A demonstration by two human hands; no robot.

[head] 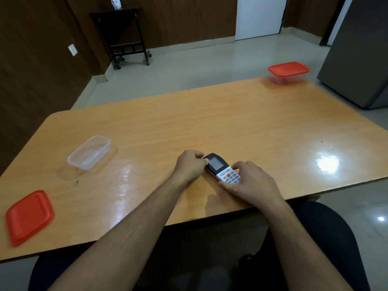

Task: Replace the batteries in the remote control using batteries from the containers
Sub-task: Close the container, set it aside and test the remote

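A tiled room with dark wood panelling holds a wooden desk (241, 127) that fills the middle of the frame, glossy with a bright glare patch at right. The remote control (221, 169) lies face up, screen and buttons showing, near the desk's lower edge at centre. The left hand (190, 164) is curled, its grip pinching the dark upper end of the remote; the right hand (249, 181) has a narrow grip around the white keypad end, fingers bent over both sides.

At middle left sits an open clear container (90, 153), which looks empty, though its floor is hard to read. Its red lid (29, 216) lies at lower left. A second container with a red lid (288, 72) stands closed at the upper right, well apart from the hands.

The battery cover is presumably underneath, unseen. The risk: the remote sits close to the desk edge, so a turn-over with two loose end grips could let it slip off. A forced cover could also snap or spring away. Whether the closed container holds batteries cannot be told.
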